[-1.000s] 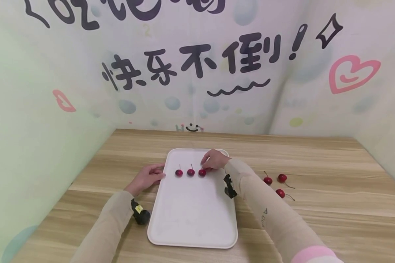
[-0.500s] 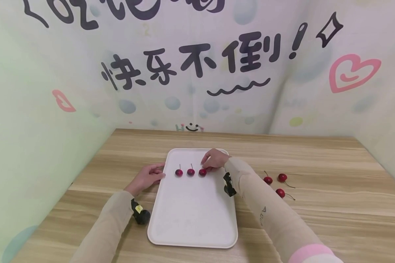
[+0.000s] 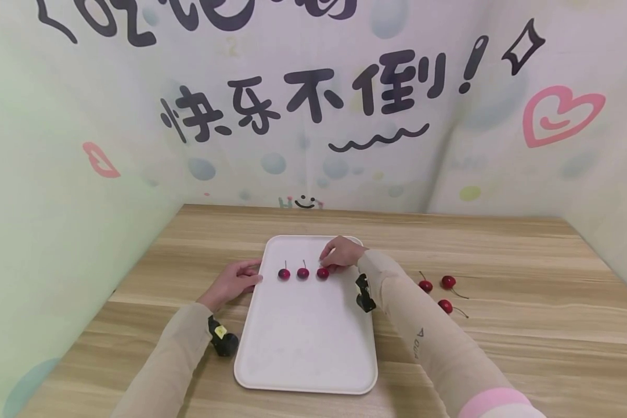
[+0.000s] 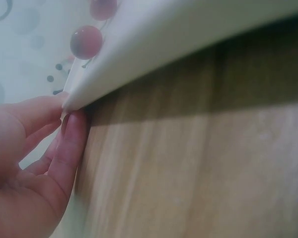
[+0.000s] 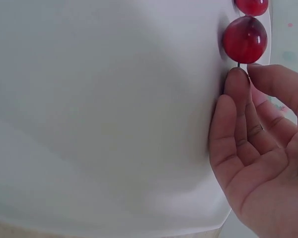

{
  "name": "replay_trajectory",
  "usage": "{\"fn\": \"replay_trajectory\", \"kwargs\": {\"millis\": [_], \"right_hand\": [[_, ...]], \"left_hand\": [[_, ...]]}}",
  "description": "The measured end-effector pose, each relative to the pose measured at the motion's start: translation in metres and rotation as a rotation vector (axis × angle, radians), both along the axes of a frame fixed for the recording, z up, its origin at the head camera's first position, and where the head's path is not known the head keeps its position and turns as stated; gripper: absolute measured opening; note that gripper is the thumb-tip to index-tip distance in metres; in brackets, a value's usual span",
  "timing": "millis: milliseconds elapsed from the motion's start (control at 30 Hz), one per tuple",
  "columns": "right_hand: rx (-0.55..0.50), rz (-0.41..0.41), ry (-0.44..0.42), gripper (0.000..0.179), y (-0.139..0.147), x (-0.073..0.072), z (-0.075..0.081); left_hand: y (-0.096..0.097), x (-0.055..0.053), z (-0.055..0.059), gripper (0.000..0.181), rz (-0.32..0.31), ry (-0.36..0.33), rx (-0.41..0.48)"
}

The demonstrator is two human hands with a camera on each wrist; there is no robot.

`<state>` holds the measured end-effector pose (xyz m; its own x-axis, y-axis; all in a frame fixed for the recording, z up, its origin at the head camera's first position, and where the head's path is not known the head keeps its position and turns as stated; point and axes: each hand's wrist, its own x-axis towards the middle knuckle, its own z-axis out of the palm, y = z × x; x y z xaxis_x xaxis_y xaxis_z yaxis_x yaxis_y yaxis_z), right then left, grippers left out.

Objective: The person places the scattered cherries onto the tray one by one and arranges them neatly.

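Observation:
On the white tray [image 3: 305,342], three red cherries lie in a row: the left cherry [image 3: 284,274], the middle cherry [image 3: 303,273] and the right cherry [image 3: 322,273]. The right hand [image 3: 341,253] is at the right cherry; in the right wrist view its thumb and fingertips pinch the stem of that cherry [image 5: 245,40]. At the tray's left edge, the left hand [image 3: 233,283] grips the rim. The left wrist view has this hand [image 4: 35,158] with the tray's rim between thumb and fingers.
To the right of the tray, three more cherries with stems lie on the wooden table [image 3: 528,278]: a back cherry [image 3: 448,282], a front cherry [image 3: 445,306] and one nearer the sleeve [image 3: 425,286]. A printed backdrop [image 3: 313,162] stands behind the table.
The right cherry has shifted very slightly to the right along with the right hand. The left hand and the tray stay in place.

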<state>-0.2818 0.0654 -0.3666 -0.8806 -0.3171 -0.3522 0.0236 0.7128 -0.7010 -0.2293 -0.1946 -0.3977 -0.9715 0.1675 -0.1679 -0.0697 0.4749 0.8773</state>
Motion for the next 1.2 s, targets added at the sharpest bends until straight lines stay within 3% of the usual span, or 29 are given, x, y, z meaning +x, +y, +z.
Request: {"fn": "replay_trajectory", "kwargs": {"millis": [333,567,867,1200], "right_hand": [[-0.021,0.003,-0.002,0.014,0.001,-0.002,-0.002],[-0.059,0.023,0.011,0.017,0.011,-0.001,0.006],[-0.134,0.076,0.122,0.019,0.046,0.016,0.028],[-0.144,0.105,0.14,0.023,0.099,0.032,0.024]], "left_hand": [[0.0,0.001,0.001,0.045,0.002,0.005,-0.008],[0.0,0.001,0.001,0.044,0.007,0.002,-0.002],[0.001,-0.001,0.001,0.044,0.019,0.004,0.001],[0.001,0.001,0.001,0.043,-0.002,0.018,0.008]]}}
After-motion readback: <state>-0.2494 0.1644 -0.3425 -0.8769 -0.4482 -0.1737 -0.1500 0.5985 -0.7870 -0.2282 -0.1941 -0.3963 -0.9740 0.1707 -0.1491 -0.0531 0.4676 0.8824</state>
